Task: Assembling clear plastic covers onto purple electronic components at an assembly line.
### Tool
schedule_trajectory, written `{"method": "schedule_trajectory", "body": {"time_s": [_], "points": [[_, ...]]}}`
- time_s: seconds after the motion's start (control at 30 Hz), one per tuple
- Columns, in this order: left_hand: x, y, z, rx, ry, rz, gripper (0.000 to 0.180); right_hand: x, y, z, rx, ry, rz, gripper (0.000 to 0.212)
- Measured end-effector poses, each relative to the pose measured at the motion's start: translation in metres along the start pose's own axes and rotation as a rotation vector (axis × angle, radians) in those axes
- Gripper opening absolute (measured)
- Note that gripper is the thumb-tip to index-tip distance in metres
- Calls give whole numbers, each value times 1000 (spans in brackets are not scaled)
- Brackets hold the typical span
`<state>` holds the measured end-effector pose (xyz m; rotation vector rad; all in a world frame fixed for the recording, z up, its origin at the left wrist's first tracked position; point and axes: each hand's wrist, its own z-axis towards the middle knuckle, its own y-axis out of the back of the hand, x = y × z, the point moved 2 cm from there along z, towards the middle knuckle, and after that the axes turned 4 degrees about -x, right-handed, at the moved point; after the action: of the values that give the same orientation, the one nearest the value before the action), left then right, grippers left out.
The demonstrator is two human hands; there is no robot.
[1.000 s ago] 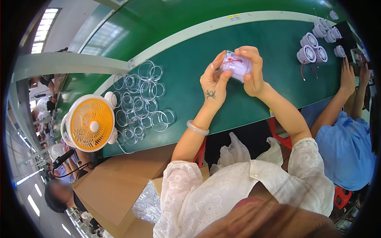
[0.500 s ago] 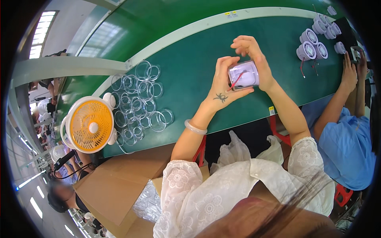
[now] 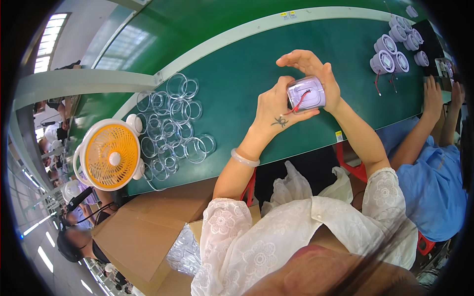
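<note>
Nearest, the person's white blouse with its flower pattern fills the lower middle. To its left stands an open cardboard box, with clear plastic pieces showing between its flaps. A pale bangle circles the left wrist.

Past it, the left hand is clamped on a clear cup with a lilac part inside, held above the table; the thumb lies along the cup's lower edge. A red wire runs over the lilac part toward that thumb. The right hand is at the cup's right side, fingers apart and curved above it — whether its palm touches the cup, I cannot tell.

Beneath is a green table. On its left part, clear round pieces stand in a close cluster, just beside an orange and white fan. Toward the far right, lilac round units stand grouped, red leads hanging from some of the nearer ones; a co-worker's hand is near them, and that person wears a blue top.

Farther off, a pale rail borders the table, with a green panel behind it — other people sit at the far left.
</note>
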<state>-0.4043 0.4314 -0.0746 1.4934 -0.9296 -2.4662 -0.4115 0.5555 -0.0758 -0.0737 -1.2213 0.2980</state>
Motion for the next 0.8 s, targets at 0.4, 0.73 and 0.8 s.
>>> {"method": "schedule_trajectory", "body": {"time_s": [0.4,0.73,0.8], "points": [[6,-4,4,123,219,-517,62,6,2,1,96,328,-256,75],[28,-1,12,-364,229,-716,58,-13,-4,6,-171,61,-404,28],[30,2,11,-400,181,-675,47,-17,-5,2,-108,62,-439,32]]}}
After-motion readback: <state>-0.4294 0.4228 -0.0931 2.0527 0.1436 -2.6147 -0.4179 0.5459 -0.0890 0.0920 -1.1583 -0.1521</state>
